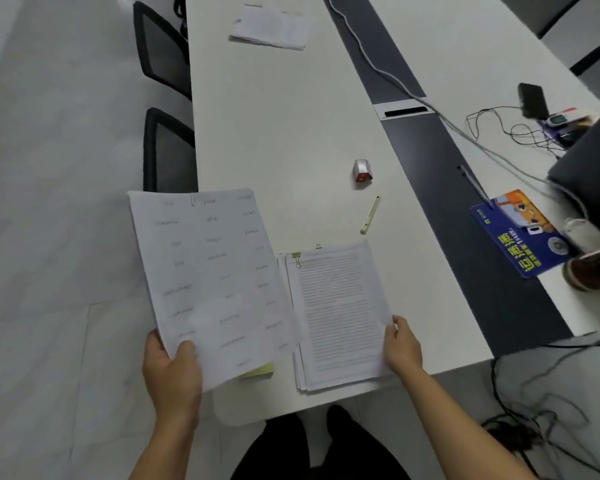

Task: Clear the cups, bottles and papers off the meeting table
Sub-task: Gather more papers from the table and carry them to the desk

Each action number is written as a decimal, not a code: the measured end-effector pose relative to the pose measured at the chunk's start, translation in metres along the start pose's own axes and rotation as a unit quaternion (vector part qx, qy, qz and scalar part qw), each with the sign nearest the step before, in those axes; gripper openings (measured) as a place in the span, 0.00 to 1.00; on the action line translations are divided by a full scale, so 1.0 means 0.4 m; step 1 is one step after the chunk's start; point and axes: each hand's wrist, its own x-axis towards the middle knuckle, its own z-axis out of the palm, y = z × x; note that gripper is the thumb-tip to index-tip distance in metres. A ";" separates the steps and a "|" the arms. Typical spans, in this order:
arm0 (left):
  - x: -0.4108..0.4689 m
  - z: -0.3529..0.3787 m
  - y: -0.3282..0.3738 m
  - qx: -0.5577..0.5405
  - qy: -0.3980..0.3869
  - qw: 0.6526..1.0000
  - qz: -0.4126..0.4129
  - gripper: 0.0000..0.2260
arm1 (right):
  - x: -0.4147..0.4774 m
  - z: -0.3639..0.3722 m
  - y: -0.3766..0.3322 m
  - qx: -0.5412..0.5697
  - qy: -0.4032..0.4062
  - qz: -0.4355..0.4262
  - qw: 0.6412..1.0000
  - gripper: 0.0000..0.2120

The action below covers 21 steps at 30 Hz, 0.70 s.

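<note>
Over on the left, two black mesh chairs (167, 98) are sitting tucked against the long white meeting table (291, 133). The person's left hand (172, 368) is gripping a paper-clipped sheaf of papers (208, 282) by its bottom corner, thumb on top, and it's hanging partly off the table's left edge, lifted a bit and overlapping the pile next to it. A yellow sticky pad (258, 371) is peeking out from under that sheaf near the table's front edge.

Moving right, a second stack of printed pages (338, 317) is lying flat on the table by the near edge, with a binder clip at its top left corner. The right hand (400, 346) is pinching that stack's right edge, fingers curled around it, though can't really tell if it's lifting yet.

Farther up the table, a third bunch of folded papers (271, 27) is lying on its own, well apart from the rest. Mid-table there's a little red and silver thing (362, 170), can't make out what it is, and a pale yellow pen (370, 214) just below it.

Right of the dark centre strip (440, 161), a blue and orange card (520, 233) is lying next to a bottle of dark liquid (593, 258), with a dark laptop (593, 181), cables (520, 129) and a black phone (532, 98) behind.
</note>
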 end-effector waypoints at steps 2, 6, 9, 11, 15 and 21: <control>0.038 0.018 0.006 0.006 -0.028 1.000 -0.006 0.14 | -0.010 0.011 -0.010 0.006 0.022 -0.012 1.000 0.18; 0.078 0.048 0.025 0.013 -0.059 0.998 -0.017 0.14 | -0.014 0.036 -0.029 0.011 0.034 -0.030 0.999 0.17; 0.089 0.055 0.033 0.008 -0.059 0.998 -0.027 0.15 | -0.009 0.063 -0.018 0.003 0.028 -0.018 0.999 0.17; 0.082 0.050 0.039 -0.002 -0.044 0.998 -0.036 0.15 | -0.001 0.073 -0.015 -0.017 0.030 -0.013 0.999 0.18; 0.059 0.038 0.056 -0.017 -0.030 0.998 -0.048 0.15 | 0.007 0.084 -0.021 -0.021 0.029 0.007 0.999 0.18; 0.011 0.102 0.034 -0.026 -0.099 0.991 -0.086 0.15 | -0.009 0.058 -0.026 -0.048 0.006 0.033 0.998 0.24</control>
